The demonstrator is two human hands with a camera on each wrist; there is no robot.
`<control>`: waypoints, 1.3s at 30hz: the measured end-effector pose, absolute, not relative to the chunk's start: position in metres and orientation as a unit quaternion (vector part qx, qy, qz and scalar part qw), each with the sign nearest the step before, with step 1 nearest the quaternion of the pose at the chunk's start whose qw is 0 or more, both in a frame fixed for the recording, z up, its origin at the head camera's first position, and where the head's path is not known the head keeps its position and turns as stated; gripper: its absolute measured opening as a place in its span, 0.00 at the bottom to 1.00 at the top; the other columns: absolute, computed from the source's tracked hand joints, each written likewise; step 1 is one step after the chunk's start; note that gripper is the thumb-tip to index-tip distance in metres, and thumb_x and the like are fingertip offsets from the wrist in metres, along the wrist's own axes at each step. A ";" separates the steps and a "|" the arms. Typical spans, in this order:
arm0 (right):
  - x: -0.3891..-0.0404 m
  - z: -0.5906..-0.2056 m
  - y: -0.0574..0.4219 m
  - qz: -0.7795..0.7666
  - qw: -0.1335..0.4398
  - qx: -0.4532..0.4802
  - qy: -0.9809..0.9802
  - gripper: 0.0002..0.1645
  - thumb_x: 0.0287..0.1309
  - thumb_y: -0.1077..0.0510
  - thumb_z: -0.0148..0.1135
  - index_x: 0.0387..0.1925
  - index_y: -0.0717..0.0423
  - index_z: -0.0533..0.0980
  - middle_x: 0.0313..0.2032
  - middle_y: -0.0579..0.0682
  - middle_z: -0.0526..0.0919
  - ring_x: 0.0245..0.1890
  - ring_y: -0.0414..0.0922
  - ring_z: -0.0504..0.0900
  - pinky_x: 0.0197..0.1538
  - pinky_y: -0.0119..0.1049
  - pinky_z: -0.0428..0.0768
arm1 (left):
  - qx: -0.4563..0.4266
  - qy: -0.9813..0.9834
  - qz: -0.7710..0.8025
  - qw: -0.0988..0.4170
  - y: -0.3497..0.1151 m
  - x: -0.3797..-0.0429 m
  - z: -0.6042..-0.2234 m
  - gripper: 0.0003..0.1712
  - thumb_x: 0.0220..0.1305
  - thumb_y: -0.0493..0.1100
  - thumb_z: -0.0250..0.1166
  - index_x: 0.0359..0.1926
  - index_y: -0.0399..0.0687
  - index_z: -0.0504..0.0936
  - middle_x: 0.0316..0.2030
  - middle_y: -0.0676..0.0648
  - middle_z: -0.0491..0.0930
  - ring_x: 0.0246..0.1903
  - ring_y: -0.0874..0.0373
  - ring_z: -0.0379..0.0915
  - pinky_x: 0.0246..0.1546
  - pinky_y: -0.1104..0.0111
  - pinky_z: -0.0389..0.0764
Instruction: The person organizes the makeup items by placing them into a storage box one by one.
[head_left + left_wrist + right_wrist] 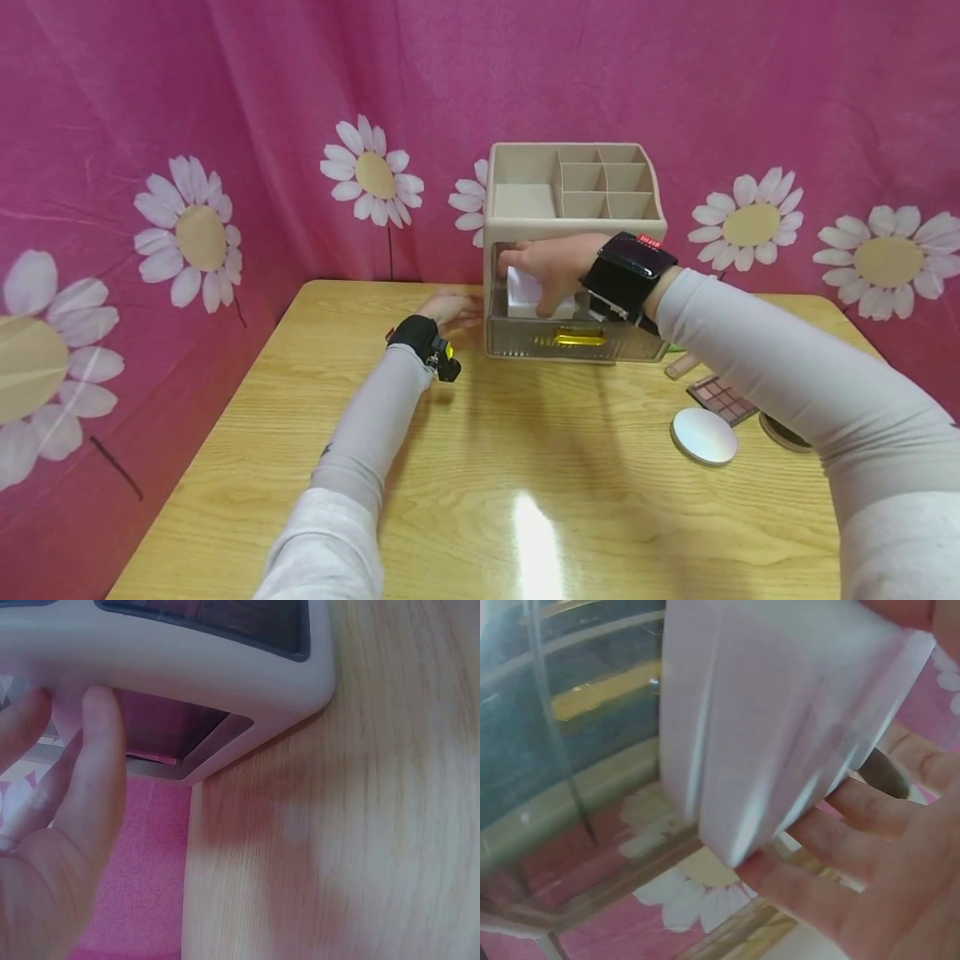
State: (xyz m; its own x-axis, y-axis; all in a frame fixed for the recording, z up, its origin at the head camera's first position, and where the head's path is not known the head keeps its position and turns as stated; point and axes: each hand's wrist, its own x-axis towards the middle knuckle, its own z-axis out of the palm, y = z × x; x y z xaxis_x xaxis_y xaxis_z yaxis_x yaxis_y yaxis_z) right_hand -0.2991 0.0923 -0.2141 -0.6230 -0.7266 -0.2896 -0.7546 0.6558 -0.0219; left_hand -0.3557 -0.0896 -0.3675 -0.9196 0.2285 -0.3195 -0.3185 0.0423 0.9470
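A beige cosmetics organizer (573, 227) stands at the back of the table, with a see-through drawer (517, 337) that has a gold handle (579, 337). Over the drawer's opening, my right hand (561, 265) grips a white, folded-looking pack (522, 292). The right wrist view shows fingers (802, 892) along one side of the pack (757, 712); its exact kind cannot be told. My left hand (452, 310) is at the organizer's left side. Seen from the left wrist, its extended fingers (103, 742) touch the organizer's side wall (187, 671).
Right of the organizer lie an eyeshadow palette (722, 398), a round white compact (703, 436), a dark round item (783, 433) partly under the right sleeve, and a small tube-like item (681, 365). A pink flowered curtain (435, 75) hangs behind the wooden table (300, 467).
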 end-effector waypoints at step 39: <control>-0.305 -0.224 0.098 -0.031 0.009 -0.483 0.875 0.22 0.36 0.65 0.73 0.38 0.69 0.77 0.33 0.57 0.80 0.32 0.49 0.77 0.38 0.41 0.80 | -0.028 0.694 0.693 0.192 -0.090 -0.355 -0.367 0.18 0.63 0.29 0.53 0.55 0.27 0.70 0.54 0.34 0.71 0.49 0.49 0.72 0.53 0.65 0.76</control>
State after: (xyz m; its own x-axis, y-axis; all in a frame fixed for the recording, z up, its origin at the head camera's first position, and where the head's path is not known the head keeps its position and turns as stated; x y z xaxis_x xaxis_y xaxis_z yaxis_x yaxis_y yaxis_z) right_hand -0.3054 0.0983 -0.2240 -0.5334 -0.8458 0.0130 -0.8446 0.5317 -0.0626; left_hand -0.3552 -0.0900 -0.3674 -0.9247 0.2278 -0.3051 -0.3047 0.0379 0.9517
